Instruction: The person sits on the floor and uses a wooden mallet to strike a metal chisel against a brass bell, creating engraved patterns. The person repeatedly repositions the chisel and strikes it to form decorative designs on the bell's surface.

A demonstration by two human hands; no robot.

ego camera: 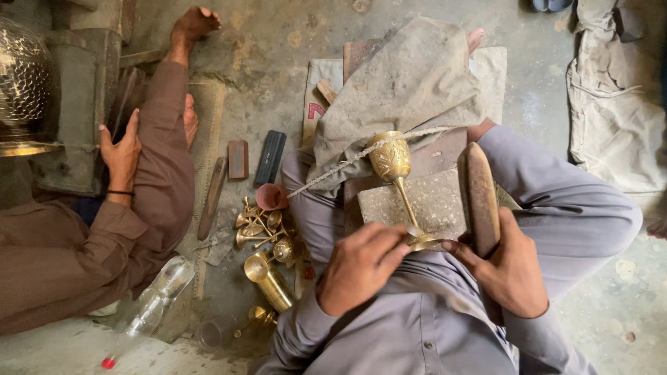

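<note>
Left hand (361,267): knuckles up, fingers curled, grip clamped on the base of the brass goblet (394,170).
Brass goblet: lying tilted on the stone block (434,201) over the person's lap, cup pointing away, a cord (333,170) across the cup.
Right hand (511,267): grip clamped on the wooden mallet (481,194), its head just beside the goblet's stem.

— Where's the goblet (393,170)?
— On the block (424,201) in the lap, cord (347,161) around its cup, cloth (410,83) behind.
— And the hands?
— Left hand (360,267) at its foot; right hand (511,267) on the mallet (481,194), right of it.
— To the left?
— Brassware (264,239) on the floor, maybe a bottle (149,309) beside.
</note>
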